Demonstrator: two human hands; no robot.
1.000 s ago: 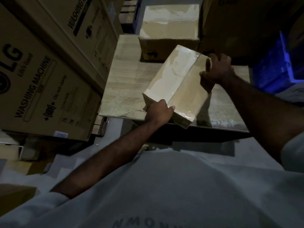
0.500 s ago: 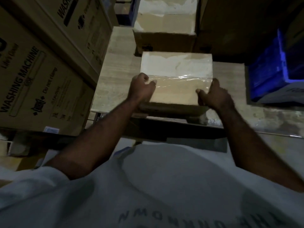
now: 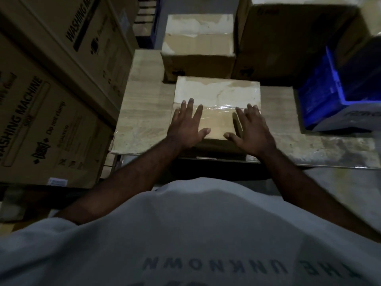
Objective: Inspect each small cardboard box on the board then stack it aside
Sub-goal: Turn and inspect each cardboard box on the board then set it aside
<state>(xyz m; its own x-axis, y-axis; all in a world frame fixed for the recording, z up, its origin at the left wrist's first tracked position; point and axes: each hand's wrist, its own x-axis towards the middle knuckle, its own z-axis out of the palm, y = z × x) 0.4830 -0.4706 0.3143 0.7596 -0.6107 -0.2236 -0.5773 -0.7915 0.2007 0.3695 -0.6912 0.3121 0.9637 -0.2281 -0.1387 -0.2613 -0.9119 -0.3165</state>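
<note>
A small taped cardboard box [image 3: 216, 93] lies flat on the pale wooden board [image 3: 144, 112], near its front edge. My left hand [image 3: 186, 125] rests flat on the box's near left part with fingers spread. My right hand [image 3: 250, 129] lies flat on its near right part, fingers straight. Neither hand grips the box. Behind it, at the back of the board, stands a second taped cardboard box [image 3: 199, 47].
Large washing machine cartons [image 3: 51, 89] stand close on the left. A big brown carton [image 3: 294, 38] rises at the back right. A blue crate [image 3: 338, 93] sits on the board's right side. The board's front edge [image 3: 309, 165] runs just ahead of my body.
The box was held tilted in the air, then lowered flat onto the board. Both hands let go of its edges and now lie flat on its top.
</note>
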